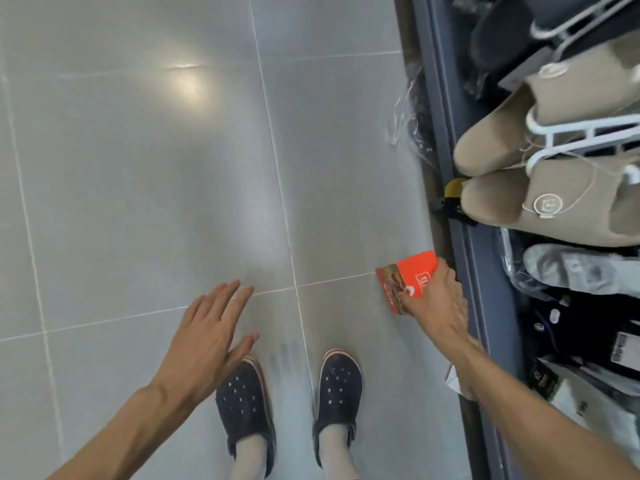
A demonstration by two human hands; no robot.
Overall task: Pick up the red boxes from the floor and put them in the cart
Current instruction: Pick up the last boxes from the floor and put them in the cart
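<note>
While the right hand [437, 299] is grasping the red box [407, 280] from above, just clear of the floor [156, 168] beside the shelf edge [474, 265], the left hand [211, 332] is hovering released; no cart is visible, so carrying it level seems advisable.

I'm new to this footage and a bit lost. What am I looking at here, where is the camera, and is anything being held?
There is no machine, just a person. The single camera sits on their head and looks down, so you see their own arms and feet in dark clogs. The right hand grips a red box above the grey tiled floor. The left hand is open and holds nothing. Along the right edge is a grey rack with beige slippers and bagged goods. No cart is clearly visible.
</note>
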